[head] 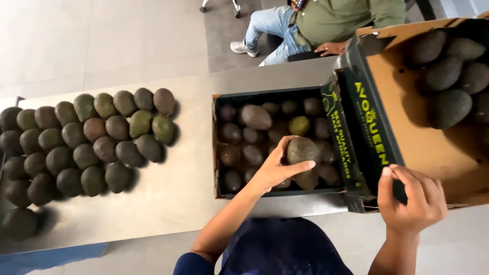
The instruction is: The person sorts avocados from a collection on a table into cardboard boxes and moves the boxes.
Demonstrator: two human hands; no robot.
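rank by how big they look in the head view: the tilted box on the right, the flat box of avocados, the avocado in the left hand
1. Tilted box, though it sits nearer the camera, which swells it.
2. Flat box.
3. Avocado in the left hand, by far the smallest.

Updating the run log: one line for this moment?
left hand: holds avocado over flat box | right hand: grips tilted box | table: avocado rows

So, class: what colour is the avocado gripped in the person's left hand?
Dull dark green with brownish tinges: the avocado in the left hand, seen from the head view.
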